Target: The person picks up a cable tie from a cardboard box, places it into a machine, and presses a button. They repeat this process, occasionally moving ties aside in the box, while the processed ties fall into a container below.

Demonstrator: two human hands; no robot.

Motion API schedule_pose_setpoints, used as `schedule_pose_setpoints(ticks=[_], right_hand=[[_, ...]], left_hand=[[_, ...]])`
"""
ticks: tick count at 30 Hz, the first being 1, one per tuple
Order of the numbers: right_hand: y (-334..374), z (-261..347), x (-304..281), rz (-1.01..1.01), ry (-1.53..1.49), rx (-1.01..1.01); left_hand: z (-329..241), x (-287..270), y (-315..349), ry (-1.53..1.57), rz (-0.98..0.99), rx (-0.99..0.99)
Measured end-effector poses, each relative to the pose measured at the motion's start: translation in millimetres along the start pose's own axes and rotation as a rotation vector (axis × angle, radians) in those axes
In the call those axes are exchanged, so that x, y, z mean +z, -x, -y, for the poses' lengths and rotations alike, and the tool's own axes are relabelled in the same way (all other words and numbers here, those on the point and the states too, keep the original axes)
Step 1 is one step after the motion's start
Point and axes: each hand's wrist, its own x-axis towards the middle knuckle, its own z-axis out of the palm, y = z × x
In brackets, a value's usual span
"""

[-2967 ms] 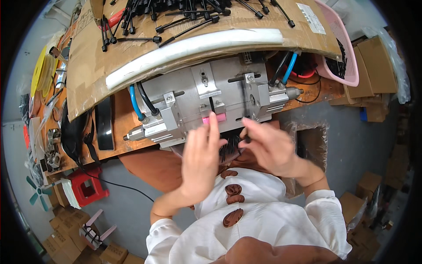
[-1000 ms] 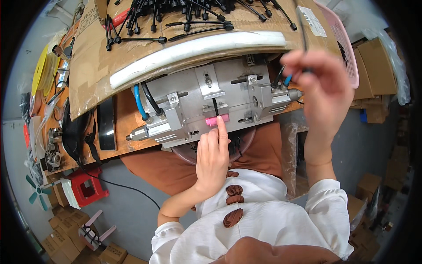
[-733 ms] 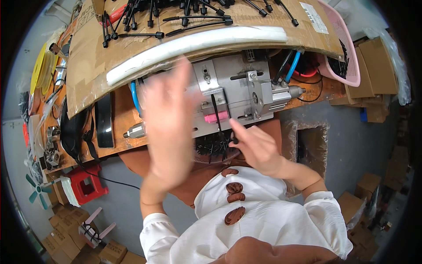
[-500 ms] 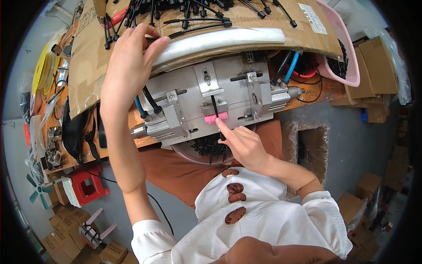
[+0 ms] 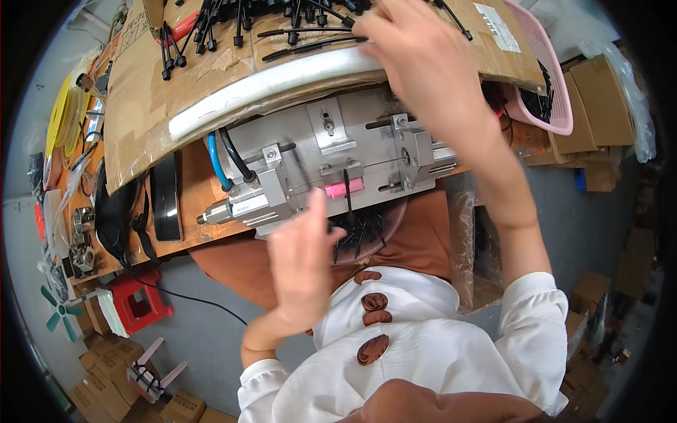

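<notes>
My right hand [image 5: 430, 67] reaches over the cardboard at the back. Its fingertips close on the end of a black mascara wand [image 5: 314, 46], one of a pair lying side by side. Lower down, my left hand [image 5: 303, 257], smeared by motion, holds nothing I can see. Its index finger is stretched out and its thumb stands apart, just short of a pink block [image 5: 344, 187] on the metal fixture [image 5: 303, 116]. A thin black rod [image 5: 348, 189] lies across the pink block and juts toward me.
More black wands [image 5: 240, 21] lie at the top of the cardboard sheet [image 5: 148, 92], behind a white padded strip [image 5: 275, 83]. Below the fixture, a round tub [image 5: 395, 233] of black wands rests at my lap. A pink basket [image 5: 560, 106] stands at right; blue tubing [image 5: 215, 158] runs to the fixture.
My left hand has come down from the cardboard to in front of the fixture. My right hand has left the pink block and gone up to the wands on the cardboard.
</notes>
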Motion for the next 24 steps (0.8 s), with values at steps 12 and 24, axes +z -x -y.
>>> schedule_pose_setpoints(ticks=[12, 24], right_hand=[[-27, -18, -38, 0.146, -0.559, 0.215], [-26, -25, -16, 0.092, -0.373, -0.024]], left_hand=[[-3, 52, 15, -0.236, 0.208, 0.054], [35, -9, -120, -0.322, -0.080, 0.092]])
